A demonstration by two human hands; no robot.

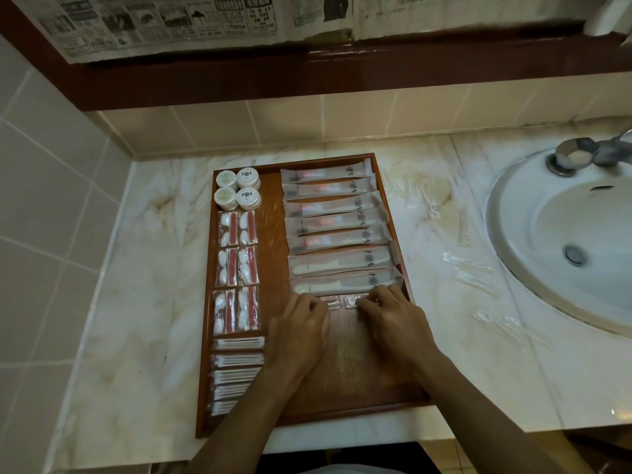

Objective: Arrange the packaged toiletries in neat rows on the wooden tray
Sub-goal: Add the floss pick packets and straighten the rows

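A wooden tray (270, 234) lies on the marble counter. Its left column holds round white jars (238, 188), red-and-white sachets (237, 268) and cotton-swab packs (236, 367). A right column stacks long toothbrush packets (333, 213) above two comb packets (342, 270). Just below the combs lies a clear flat packet (345, 300). My left hand (297, 331) holds its left end with curled fingers. My right hand (393, 316) pinches its right end. Both hands hide most of the packet.
Several clear plastic packets (468, 268) lie loose on the counter between the tray and the white sink (564, 241) at the right. A chrome tap (581, 153) stands behind the basin. Tiled walls close the left and back.
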